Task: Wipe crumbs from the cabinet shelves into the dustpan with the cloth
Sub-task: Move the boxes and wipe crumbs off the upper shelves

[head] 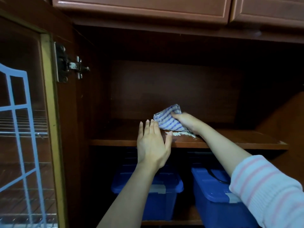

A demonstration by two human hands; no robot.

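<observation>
My right hand [185,121] grips a bunched white cloth with blue stripes [169,119] on the wooden cabinet shelf [115,141]. A small heap of pale crumbs [179,134] lies on the shelf just in front of the cloth, near the front edge. My left hand [153,143] is held flat with straight fingers at the shelf's front edge, just left of the crumbs, its thumb tip beside them. No dustpan is in view.
The open cabinet door [49,112] with a metal hinge [70,66] stands at the left. Two blue plastic bins [213,199] sit on the lower shelf under my arms. Closed drawer fronts [141,5] run above the cabinet opening.
</observation>
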